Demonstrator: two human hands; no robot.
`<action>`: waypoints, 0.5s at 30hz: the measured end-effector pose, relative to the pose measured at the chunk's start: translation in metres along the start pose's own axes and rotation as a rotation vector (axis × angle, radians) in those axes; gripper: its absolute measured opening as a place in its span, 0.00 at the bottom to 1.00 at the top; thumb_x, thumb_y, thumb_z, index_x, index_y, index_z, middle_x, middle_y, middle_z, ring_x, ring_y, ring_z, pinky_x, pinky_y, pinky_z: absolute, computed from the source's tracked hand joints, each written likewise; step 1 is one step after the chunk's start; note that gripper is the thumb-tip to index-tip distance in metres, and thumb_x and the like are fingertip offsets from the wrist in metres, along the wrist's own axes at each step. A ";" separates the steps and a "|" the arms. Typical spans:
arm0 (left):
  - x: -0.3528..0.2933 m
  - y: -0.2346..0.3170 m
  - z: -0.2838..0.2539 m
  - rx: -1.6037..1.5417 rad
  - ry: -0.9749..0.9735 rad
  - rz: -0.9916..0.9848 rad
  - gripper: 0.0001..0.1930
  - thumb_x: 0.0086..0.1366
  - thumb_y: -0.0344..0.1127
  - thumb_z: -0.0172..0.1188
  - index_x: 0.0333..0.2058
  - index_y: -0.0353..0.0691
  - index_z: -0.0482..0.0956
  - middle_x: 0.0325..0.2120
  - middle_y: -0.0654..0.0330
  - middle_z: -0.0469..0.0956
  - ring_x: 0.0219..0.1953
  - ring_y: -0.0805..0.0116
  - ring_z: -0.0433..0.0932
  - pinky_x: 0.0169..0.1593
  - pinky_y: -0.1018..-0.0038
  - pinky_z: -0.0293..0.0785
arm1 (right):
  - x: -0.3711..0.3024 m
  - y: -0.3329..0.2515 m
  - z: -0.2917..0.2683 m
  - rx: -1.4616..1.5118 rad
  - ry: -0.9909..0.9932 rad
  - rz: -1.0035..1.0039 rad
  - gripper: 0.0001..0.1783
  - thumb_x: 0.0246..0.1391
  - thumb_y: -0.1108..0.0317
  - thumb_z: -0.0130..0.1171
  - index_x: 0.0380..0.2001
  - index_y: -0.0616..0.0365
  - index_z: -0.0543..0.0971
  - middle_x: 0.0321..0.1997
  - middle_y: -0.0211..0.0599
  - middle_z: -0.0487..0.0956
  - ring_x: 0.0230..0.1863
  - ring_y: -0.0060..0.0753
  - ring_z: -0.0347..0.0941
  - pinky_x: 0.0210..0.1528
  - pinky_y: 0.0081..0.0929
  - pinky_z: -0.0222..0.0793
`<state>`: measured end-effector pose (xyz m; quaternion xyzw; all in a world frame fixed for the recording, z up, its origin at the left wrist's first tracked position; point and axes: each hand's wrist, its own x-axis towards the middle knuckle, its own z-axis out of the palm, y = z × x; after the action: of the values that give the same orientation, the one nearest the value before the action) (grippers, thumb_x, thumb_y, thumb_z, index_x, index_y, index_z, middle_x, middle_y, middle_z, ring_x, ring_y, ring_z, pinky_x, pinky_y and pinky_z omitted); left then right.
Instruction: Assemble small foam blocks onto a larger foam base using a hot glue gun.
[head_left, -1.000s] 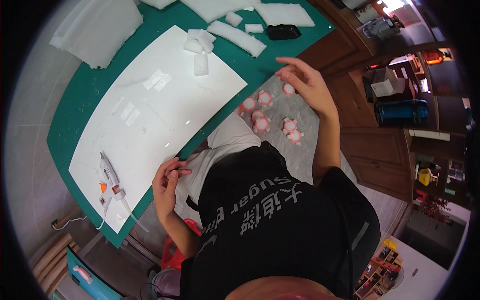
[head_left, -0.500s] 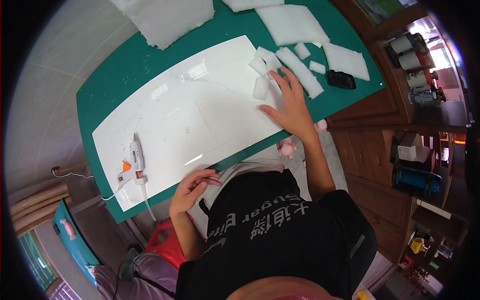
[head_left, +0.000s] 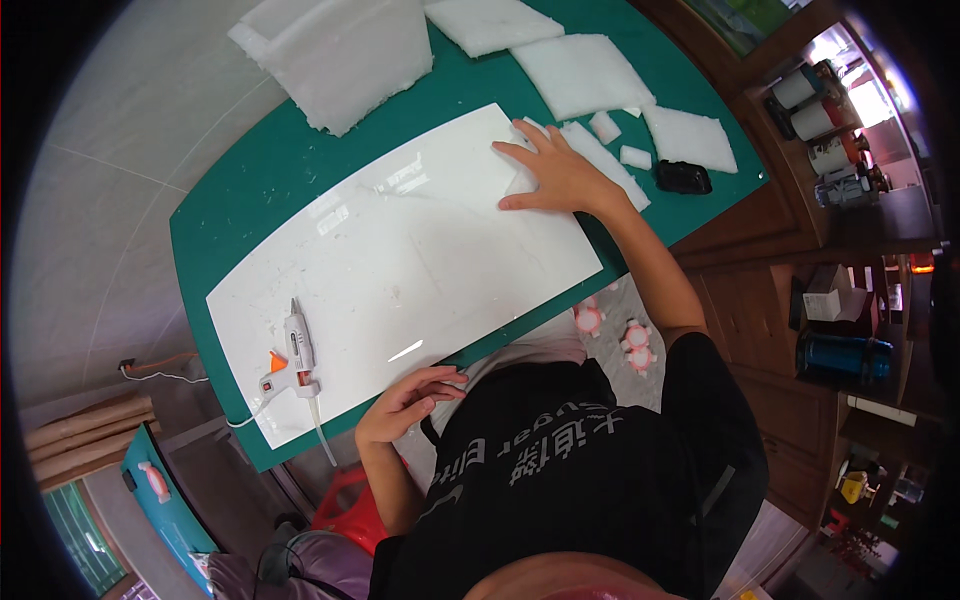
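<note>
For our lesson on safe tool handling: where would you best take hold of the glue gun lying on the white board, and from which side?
Grip the glue gun by its white handle, the part that ends toward the board's near edge, where the cord leaves it. It lies flat on its side, so come from above, the fingers closing across the handle. Stay clear of the nozzle end, which points away toward the green mat.
</note>
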<state>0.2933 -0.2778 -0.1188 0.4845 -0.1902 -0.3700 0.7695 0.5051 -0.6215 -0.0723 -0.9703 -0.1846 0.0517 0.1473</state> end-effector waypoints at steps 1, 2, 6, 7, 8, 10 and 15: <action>-0.001 -0.002 0.000 -0.005 -0.002 0.013 0.25 0.69 0.27 0.49 0.64 0.31 0.61 0.59 0.46 0.68 0.57 0.52 0.73 0.61 0.61 0.67 | 0.001 0.000 -0.001 -0.001 -0.013 0.003 0.47 0.41 0.42 0.70 0.65 0.38 0.66 0.75 0.49 0.49 0.72 0.71 0.44 0.69 0.54 0.53; -0.001 -0.003 0.000 -0.010 -0.004 0.027 0.25 0.69 0.27 0.49 0.64 0.31 0.61 0.59 0.46 0.68 0.57 0.52 0.73 0.62 0.61 0.67 | 0.002 0.000 -0.001 -0.001 -0.027 0.006 0.44 0.42 0.44 0.70 0.64 0.38 0.68 0.75 0.48 0.51 0.72 0.68 0.46 0.70 0.50 0.53; 0.000 -0.003 -0.001 -0.013 -0.005 0.045 0.25 0.69 0.26 0.49 0.64 0.31 0.60 0.59 0.46 0.68 0.57 0.53 0.72 0.62 0.61 0.66 | 0.001 0.005 0.000 0.025 0.070 -0.064 0.37 0.42 0.50 0.71 0.57 0.44 0.73 0.72 0.48 0.56 0.69 0.63 0.53 0.68 0.47 0.56; 0.000 -0.002 -0.001 0.003 -0.012 0.039 0.25 0.69 0.26 0.49 0.64 0.32 0.60 0.59 0.46 0.68 0.57 0.54 0.72 0.62 0.62 0.66 | 0.000 0.006 -0.003 0.086 0.092 -0.079 0.33 0.41 0.53 0.71 0.53 0.47 0.73 0.69 0.47 0.58 0.67 0.61 0.56 0.67 0.45 0.57; 0.000 -0.002 -0.001 0.018 -0.018 0.033 0.25 0.69 0.26 0.48 0.65 0.32 0.60 0.59 0.47 0.68 0.57 0.55 0.72 0.62 0.62 0.66 | -0.002 0.008 -0.005 0.149 0.113 -0.095 0.30 0.41 0.56 0.72 0.48 0.50 0.74 0.67 0.47 0.61 0.65 0.59 0.59 0.66 0.44 0.58; -0.001 0.000 0.000 0.042 -0.006 0.002 0.26 0.70 0.30 0.49 0.65 0.31 0.59 0.59 0.45 0.68 0.57 0.55 0.72 0.63 0.61 0.66 | -0.004 0.012 -0.009 0.191 0.153 -0.092 0.29 0.40 0.59 0.72 0.46 0.51 0.73 0.64 0.46 0.63 0.62 0.57 0.62 0.64 0.42 0.60; 0.000 -0.001 -0.001 0.060 -0.006 -0.008 0.27 0.71 0.34 0.50 0.65 0.31 0.59 0.58 0.43 0.68 0.57 0.54 0.73 0.63 0.61 0.66 | -0.012 0.026 -0.015 0.289 0.443 -0.045 0.26 0.38 0.66 0.70 0.44 0.52 0.71 0.51 0.44 0.68 0.51 0.52 0.71 0.53 0.38 0.68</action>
<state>0.2934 -0.2772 -0.1206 0.5070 -0.2016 -0.3684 0.7527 0.5047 -0.6533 -0.0650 -0.9226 -0.1598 -0.1396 0.3223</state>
